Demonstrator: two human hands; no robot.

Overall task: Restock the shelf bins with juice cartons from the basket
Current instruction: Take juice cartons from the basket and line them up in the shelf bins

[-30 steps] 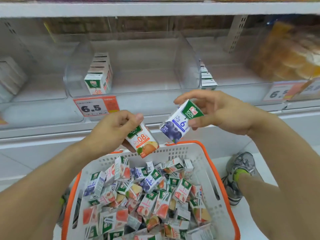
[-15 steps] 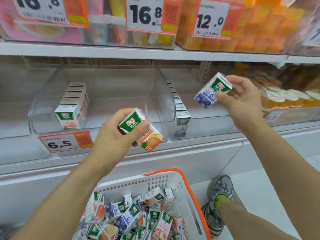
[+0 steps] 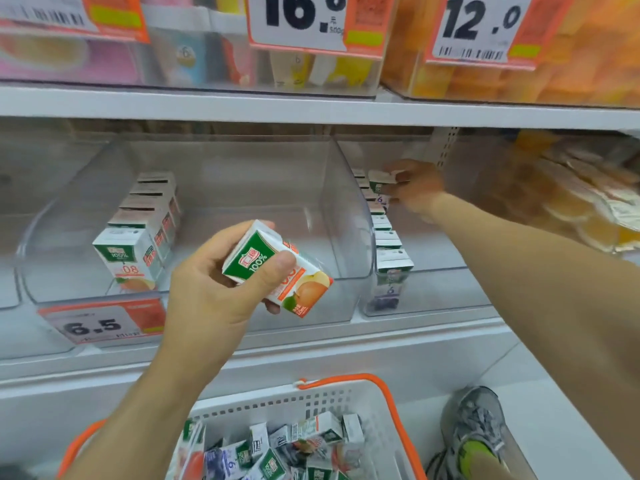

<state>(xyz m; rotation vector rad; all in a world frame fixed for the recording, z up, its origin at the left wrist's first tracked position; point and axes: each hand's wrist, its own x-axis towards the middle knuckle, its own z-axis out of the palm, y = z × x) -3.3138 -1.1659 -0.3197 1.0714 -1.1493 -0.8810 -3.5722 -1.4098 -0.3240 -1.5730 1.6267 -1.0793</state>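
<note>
My left hand [image 3: 211, 289] grips an orange juice carton [image 3: 277, 268] in front of the middle clear bin [image 3: 349, 244], tilted with its green top to the left. That bin holds a row of orange cartons [image 3: 138, 233] along its left side. My right hand [image 3: 414, 185] reaches deep into the right clear bin [image 3: 433, 296] and holds a blueberry carton [image 3: 379, 185] at the back of a row of blueberry cartons [image 3: 389, 258]. The white basket with orange rim [image 3: 367, 396] below holds several mixed cartons.
Price tags read 6.5 [image 3: 100, 323] under the middle bin, 16.8 [image 3: 304, 19] and 12.0 [image 3: 481, 26] on the upper shelf. Packaged orange goods [image 3: 571, 202] fill the bin at far right. A grey shoe [image 3: 474, 431] stands on the floor by the basket.
My right hand has moved from in front of the shelf into the right bin with the blueberry carton. My left hand has risen slightly with the orange carton. The view has tilted up.
</note>
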